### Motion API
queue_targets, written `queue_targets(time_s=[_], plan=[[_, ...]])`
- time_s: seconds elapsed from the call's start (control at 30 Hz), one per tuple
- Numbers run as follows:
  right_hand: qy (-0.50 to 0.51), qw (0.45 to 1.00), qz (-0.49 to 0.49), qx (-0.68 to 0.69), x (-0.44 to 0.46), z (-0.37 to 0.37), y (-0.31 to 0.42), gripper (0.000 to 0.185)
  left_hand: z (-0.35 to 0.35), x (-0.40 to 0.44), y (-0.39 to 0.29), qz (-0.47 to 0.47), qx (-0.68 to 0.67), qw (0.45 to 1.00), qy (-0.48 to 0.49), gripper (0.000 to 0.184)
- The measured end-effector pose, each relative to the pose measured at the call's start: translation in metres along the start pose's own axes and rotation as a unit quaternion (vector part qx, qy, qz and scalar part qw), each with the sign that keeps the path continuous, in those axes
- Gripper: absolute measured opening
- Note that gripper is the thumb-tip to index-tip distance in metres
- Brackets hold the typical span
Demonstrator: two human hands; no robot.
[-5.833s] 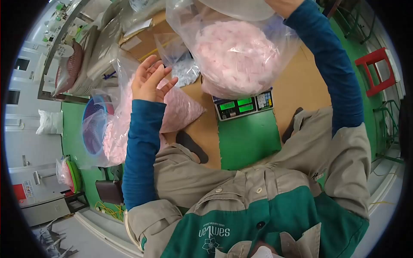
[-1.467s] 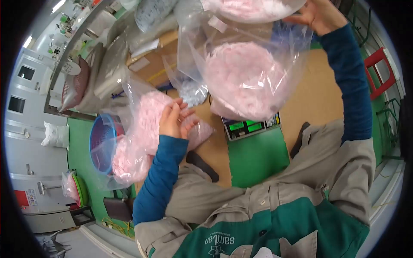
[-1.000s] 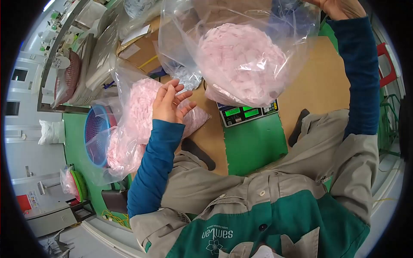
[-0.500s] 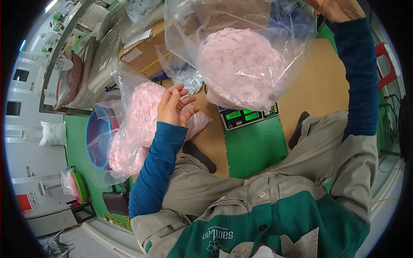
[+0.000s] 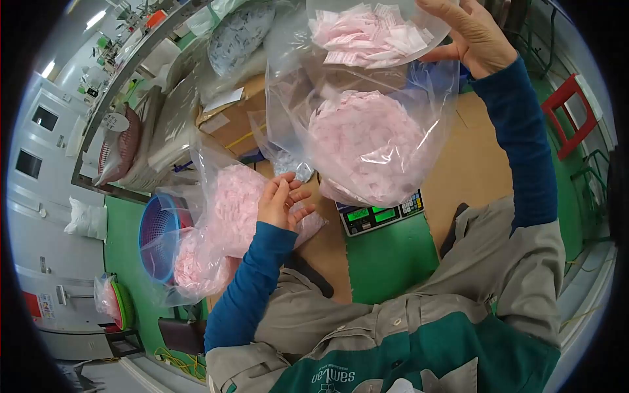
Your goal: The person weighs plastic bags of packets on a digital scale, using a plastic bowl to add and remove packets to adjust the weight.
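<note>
A large clear bag of pink-white packets [image 5: 370, 147] rests on a digital scale [image 5: 380, 216] with lit green displays. My right hand [image 5: 468, 36] grips the rim of a pale round bowl [image 5: 426, 49] holding more pink packets, above the bag's open mouth. My left hand [image 5: 283, 202] hovers in front of a second clear bag of pink packets [image 5: 236, 203], fingers apart and slightly curled, with nothing in them. Whether the fingers touch that bag cannot be told.
A blue basket [image 5: 157, 236] stands at the left beside a smaller bag of pink packets [image 5: 196, 265]. Behind are a cardboard box [image 5: 246, 121] and a metal-framed table [image 5: 121, 191]. A red stool [image 5: 570, 111] stands at the right.
The bowl, out of view half a second ago, is back in view with packets in it. My right hand has come lower and leftward. The whole view has tilted upward.
</note>
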State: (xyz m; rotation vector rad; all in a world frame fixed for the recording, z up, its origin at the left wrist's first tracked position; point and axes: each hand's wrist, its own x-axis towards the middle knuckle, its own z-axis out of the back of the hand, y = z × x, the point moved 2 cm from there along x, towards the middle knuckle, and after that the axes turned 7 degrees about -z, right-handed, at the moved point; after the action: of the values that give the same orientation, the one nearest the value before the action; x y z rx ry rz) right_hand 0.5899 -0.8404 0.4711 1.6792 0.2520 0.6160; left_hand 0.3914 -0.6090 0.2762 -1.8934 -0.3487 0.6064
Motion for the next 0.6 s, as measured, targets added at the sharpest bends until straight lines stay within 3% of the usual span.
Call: queue_targets(time_s=[0.2, 0.3, 0.37, 0.43, 0.57, 0.6], plan=[[0.007, 0.998, -0.039, 0.058, 0.002, 0.003, -0.006, 0.060, 0.003, -0.001, 0.001, 0.002, -0.008, 1.000, -0.004, 0.025], [0.053, 0.984, -0.077, 0.151, 0.014, 0.017, -0.017, 0.057, 0.003, -0.001, 0.000, 0.004, -0.007, 1.000, -0.005, 0.024], [0.030, 0.974, -0.101, 0.201, 0.013, 0.023, -0.018, 0.051, 0.005, -0.001, 0.002, 0.002, 0.003, 1.000, -0.003, 0.030], [0.150, 0.937, -0.134, 0.284, 0.027, 0.055, -0.029, 0.050, 0.007, -0.002, 0.001, -0.001, 0.009, 1.000, -0.003, 0.030], [0.162, 0.882, -0.185, 0.402, 0.005, 0.070, -0.005, 0.060, 0.017, 0.001, 0.003, -0.005, 0.005, 1.000, 0.013, 0.030], [0.146, 0.931, -0.127, 0.309, 0.011, 0.091, -0.006, 0.058, 0.018, 0.000, 0.001, -0.006, -0.002, 1.000, 0.011, 0.029]])
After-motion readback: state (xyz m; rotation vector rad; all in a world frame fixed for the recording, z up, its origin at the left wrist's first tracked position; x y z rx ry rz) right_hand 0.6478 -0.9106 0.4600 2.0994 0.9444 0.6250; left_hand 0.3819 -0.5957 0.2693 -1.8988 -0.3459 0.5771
